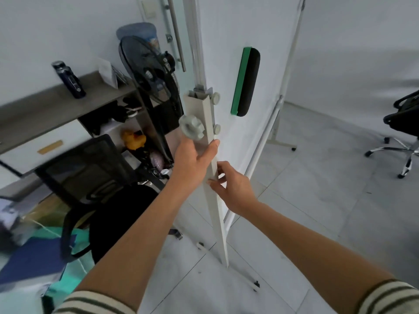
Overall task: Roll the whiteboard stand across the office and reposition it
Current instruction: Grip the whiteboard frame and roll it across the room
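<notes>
From your head camera, the whiteboard stand (229, 71) fills the middle of the view, standing upright on the tiled floor (317, 200). You see the board nearly edge-on, so its writing face turns toward the right of the view and its width runs away from you, toward the far leg (275, 123). The near leg post (209, 123) is the long part closest to you; it runs from the knobs down to the floor, leaning slightly to the right at the bottom.

Your left hand (192, 162) wraps the near leg post just below the large grey knob (191, 127), thumb on the right side of the post, so that grip is clenched on the stand. Your right hand (231, 186) sits lower on the same post, fingertips (212, 182) pressed against its edge and the palm beside it; you cannot tell whether this grip has fully closed around the post.

A green and black eraser (246, 81) sticks to the board face, its long side running up and down.

Left of the stand are a black fan (147, 71), a black mesh chair (90, 175) and a table (45, 109) carrying a dark bottle (69, 79). Another office chair (403, 132) stands well apart on the right.
</notes>
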